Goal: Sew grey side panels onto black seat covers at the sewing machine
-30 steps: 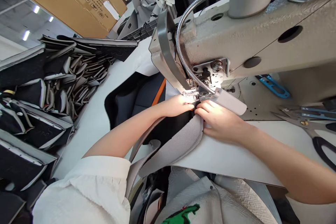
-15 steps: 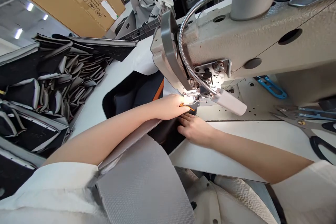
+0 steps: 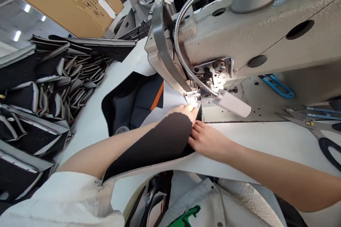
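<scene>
Under the needle area of a sewing machine (image 3: 210, 74) lies a padded fabric piece (image 3: 125, 106), dark with an orange stripe and a grey mesh part. My left hand (image 3: 188, 111) is right in front of the presser foot, its fingers closed on the fabric; the fingertips are partly hidden. A dark flap (image 3: 154, 142) of the piece lies over my left wrist and forearm. Close beside it, my right hand (image 3: 206, 137) grips the fabric edge with fingers bent together. A white lamp head (image 3: 232, 103) on a flexible metal tube lights the spot.
Stacked dark padded pieces (image 3: 29, 95) crowd the left of the white table (image 3: 85, 120). Scissors (image 3: 317, 129) and a blue thread snipper (image 3: 278, 86) lie at the right. A cardboard box (image 3: 64, 0) and a crate (image 3: 135, 30) of grey pieces stand behind.
The grey-backed flap that hung toward me has swung up and now shows its dark side over my left forearm. Both hands have shifted slightly right and toward me.
</scene>
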`<state>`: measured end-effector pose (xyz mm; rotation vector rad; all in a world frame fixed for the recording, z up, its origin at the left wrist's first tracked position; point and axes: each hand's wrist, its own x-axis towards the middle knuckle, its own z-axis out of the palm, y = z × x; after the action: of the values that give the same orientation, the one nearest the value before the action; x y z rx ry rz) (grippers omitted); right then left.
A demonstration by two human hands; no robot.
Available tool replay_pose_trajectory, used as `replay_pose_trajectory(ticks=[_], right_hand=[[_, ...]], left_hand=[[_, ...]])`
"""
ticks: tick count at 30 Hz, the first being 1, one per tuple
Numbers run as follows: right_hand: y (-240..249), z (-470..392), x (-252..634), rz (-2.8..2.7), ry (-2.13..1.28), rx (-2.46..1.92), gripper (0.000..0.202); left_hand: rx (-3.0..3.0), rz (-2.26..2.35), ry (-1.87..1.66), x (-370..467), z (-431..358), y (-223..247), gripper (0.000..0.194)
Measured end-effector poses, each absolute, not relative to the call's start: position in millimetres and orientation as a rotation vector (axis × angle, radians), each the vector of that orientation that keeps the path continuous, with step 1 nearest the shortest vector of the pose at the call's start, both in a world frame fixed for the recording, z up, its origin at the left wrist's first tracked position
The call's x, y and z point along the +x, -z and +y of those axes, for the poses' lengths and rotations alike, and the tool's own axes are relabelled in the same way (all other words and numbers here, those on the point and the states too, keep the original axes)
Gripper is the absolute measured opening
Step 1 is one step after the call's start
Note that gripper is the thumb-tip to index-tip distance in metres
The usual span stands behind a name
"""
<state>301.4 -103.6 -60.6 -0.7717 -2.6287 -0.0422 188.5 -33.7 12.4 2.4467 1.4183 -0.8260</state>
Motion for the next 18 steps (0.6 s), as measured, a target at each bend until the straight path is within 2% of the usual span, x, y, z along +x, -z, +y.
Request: replay_pose_trajectory(ticks=[3, 11, 18], right_hand=[[65, -113, 298, -2.61, 0.158, -0.835, 0.027], [70, -105, 304, -2.578, 0.021, -0.875, 0.025], [70, -89, 312, -2.559, -0.334, -0.914, 0.028]], left_hand=[[2.429, 1.351, 0.946, 196, -37, -14, 0.035], [2.473, 1.308, 0.953, 200, -28, -7, 0.029], [2.457, 1.273, 0.509, 195, -8, 16, 0.019]])
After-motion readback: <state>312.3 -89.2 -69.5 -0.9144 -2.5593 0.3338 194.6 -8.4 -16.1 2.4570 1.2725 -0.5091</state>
